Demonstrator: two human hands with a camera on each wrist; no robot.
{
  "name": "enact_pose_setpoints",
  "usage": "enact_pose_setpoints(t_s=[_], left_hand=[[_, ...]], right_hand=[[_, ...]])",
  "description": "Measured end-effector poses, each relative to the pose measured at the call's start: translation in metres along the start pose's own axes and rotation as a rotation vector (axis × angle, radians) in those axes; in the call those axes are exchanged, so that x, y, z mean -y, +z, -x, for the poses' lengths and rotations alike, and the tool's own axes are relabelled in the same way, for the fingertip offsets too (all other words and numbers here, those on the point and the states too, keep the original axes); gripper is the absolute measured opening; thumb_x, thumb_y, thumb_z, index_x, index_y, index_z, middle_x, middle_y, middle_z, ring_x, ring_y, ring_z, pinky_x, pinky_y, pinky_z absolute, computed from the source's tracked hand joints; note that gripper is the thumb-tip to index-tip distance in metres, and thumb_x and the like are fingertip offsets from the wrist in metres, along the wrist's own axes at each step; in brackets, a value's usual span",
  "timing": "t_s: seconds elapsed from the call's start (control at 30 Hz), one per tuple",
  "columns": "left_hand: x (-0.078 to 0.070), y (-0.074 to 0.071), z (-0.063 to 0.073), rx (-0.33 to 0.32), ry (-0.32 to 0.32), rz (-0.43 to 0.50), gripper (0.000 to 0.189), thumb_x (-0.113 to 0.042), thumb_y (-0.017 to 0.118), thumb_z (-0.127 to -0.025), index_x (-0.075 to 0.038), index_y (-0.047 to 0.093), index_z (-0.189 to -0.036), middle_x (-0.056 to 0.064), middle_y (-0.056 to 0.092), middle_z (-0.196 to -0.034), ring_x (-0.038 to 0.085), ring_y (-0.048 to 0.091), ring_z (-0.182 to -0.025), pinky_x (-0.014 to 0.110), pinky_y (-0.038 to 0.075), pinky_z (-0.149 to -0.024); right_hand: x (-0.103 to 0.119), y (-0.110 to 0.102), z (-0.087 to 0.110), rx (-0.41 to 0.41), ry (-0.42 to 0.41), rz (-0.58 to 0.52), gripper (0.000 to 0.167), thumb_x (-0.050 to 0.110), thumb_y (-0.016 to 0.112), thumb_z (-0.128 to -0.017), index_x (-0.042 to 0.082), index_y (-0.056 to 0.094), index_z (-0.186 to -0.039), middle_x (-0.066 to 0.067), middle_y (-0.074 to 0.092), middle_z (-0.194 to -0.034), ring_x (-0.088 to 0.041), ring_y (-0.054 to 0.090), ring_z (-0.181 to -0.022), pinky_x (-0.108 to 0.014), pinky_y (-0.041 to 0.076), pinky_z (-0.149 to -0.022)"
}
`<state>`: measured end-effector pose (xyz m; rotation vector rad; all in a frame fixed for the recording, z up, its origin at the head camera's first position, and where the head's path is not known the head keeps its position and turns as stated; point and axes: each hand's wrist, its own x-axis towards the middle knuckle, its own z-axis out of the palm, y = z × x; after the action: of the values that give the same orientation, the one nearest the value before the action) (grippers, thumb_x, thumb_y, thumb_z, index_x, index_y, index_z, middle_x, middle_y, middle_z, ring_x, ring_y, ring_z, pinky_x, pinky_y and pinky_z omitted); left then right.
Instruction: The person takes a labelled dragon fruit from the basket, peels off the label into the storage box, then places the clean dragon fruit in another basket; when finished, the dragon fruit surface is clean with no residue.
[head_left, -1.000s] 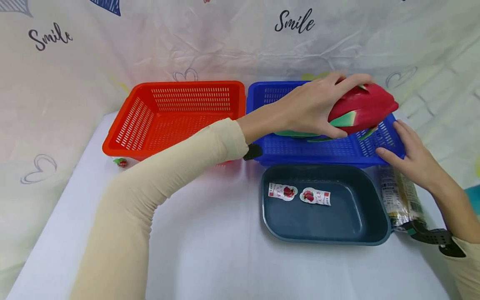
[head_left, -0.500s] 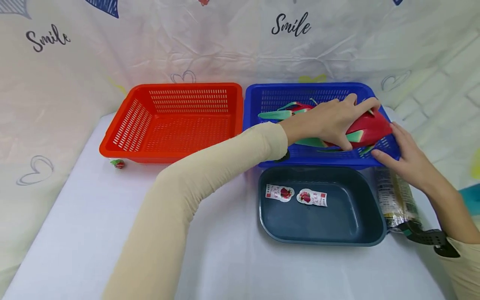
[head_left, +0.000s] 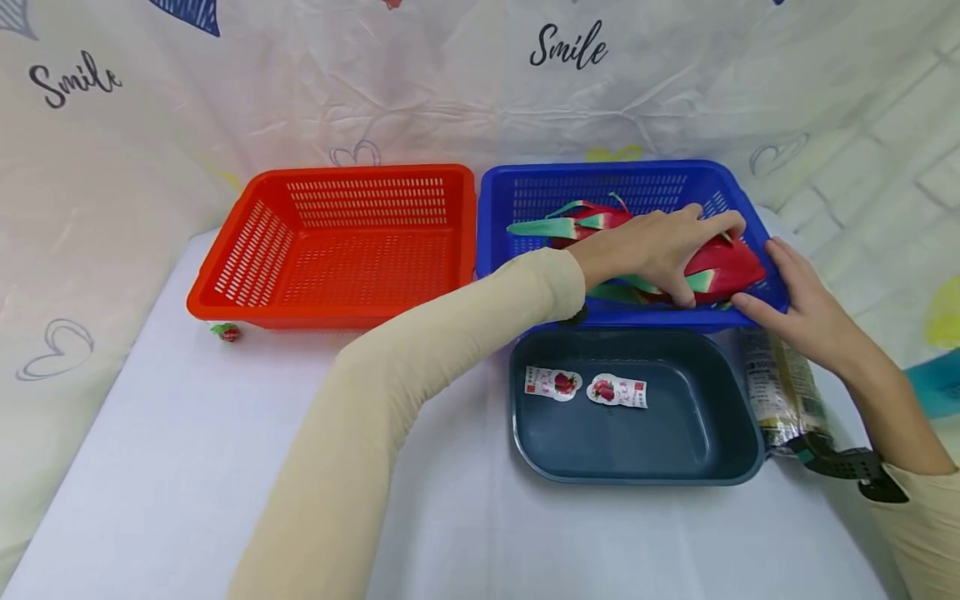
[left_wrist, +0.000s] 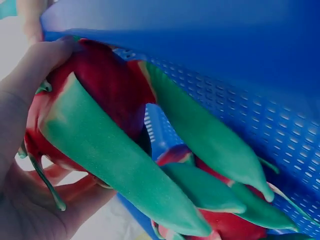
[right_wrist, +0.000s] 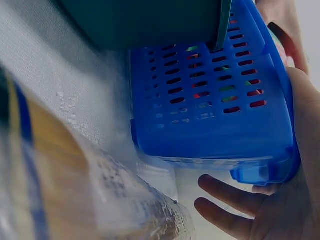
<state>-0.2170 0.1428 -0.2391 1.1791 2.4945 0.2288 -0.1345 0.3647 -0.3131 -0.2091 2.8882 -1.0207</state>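
My left hand (head_left: 656,250) reaches into the blue plastic basket (head_left: 615,169) and grips a dragon fruit (head_left: 729,268) at the basket's right end. In the left wrist view, thumb and fingers lie around this red fruit, whose long green scales (left_wrist: 115,145) stick out. Another dragon fruit (head_left: 607,219) lies to its left in the basket, partly hidden by my hand and wrist. My right hand (head_left: 813,317) holds the basket's right front corner. Its thumb lies over the rim, and its fingers (right_wrist: 235,195) are on the outside in the right wrist view.
A red basket (head_left: 330,172) stands left of the blue one. In front is a dark grey-blue tub (head_left: 615,450) with two fruit stickers (head_left: 617,390) inside. A clear-and-gold packet (head_left: 783,392) lies right of it, and a small strawberry-like piece (head_left: 227,332) sits at left.
My left hand has lowered the dragon fruit from above the blue basket down into its right end. The right hand stays at the basket's corner. The head view has shifted slightly.
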Motion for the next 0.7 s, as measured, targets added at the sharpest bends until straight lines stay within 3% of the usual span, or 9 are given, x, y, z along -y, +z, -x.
enact_pose_setpoints(t_s=[0.2, 0.43, 0.7], left_hand=[[0.007, -0.003, -0.01, 0.044, 0.022, 0.062, 0.087, -0.048, 0.078, -0.075, -0.04, 0.024, -0.142, -0.009, 0.039, -0.145, 0.006, 0.04, -0.128, 0.019, 0.042, -0.099], [0.015, -0.006, -0.022, 0.061, 0.102, 0.225, 0.086, -0.042, 0.079, -0.077, -0.033, 0.027, -0.145, -0.009, 0.043, -0.144, 0.005, 0.043, -0.125, 0.014, 0.042, -0.096], [0.031, -0.002, -0.025, 0.123, 0.054, 0.313, 0.084, -0.045, 0.078, -0.076, -0.034, 0.029, -0.143, -0.008, 0.043, -0.141, 0.007, 0.046, -0.121, 0.017, 0.045, -0.095]], right_hand=[[0.0, 0.0, -0.002, 0.005, 0.0, 0.018, 0.086, 0.035, 0.053, -0.094, 0.021, -0.003, -0.157, -0.016, -0.009, -0.163, -0.057, 0.004, -0.143, -0.081, 0.023, -0.088], [-0.001, -0.001, -0.002, 0.002, -0.001, 0.022, 0.085, 0.035, 0.053, -0.094, 0.02, -0.002, -0.157, -0.017, -0.009, -0.163, -0.055, 0.001, -0.145, -0.082, 0.023, -0.089], [0.001, 0.001, -0.002, -0.007, -0.01, -0.005, 0.085, 0.033, 0.055, -0.093, 0.022, -0.001, -0.157, -0.015, -0.008, -0.164, -0.056, 0.004, -0.144, -0.082, 0.022, -0.089]])
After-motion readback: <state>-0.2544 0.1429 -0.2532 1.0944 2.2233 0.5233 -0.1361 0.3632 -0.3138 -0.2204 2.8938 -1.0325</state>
